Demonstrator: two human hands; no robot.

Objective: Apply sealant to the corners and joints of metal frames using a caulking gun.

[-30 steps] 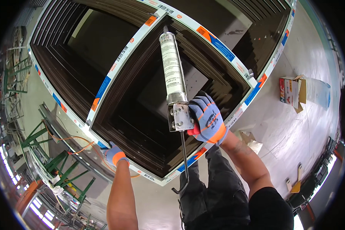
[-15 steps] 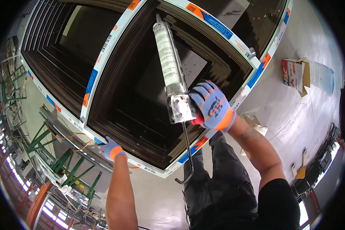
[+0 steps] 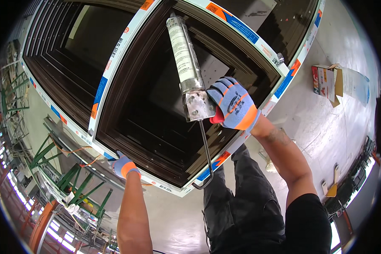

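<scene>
My right hand (image 3: 233,103), in a blue and orange glove, is closed round the red-tipped handle of a caulking gun (image 3: 197,106). The gun carries a sealant tube (image 3: 182,55) with a pale label. Its nozzle points away from me, at the far inner corner of a dark brown window frame (image 3: 114,122); whether it touches is hard to see. A hooked metal rod (image 3: 206,148) sticks out of the gun's back toward my legs. White, blue and orange protective film (image 3: 99,95) covers the frame's faces. My left hand (image 3: 125,164), gloved alike, grips the frame's near left edge.
More dark frame sections (image 3: 84,51) adjoin on the left and at the back right. An opened cardboard box (image 3: 326,84) lies on the grey floor (image 3: 321,135) at right. Green metal stands (image 3: 72,184) and an orange cable (image 3: 91,163) are at left.
My right hand has moved the caulking gun away from me, toward the far inner corner of the frame. The hooked rod has moved along with it. My left hand has stayed put.
</scene>
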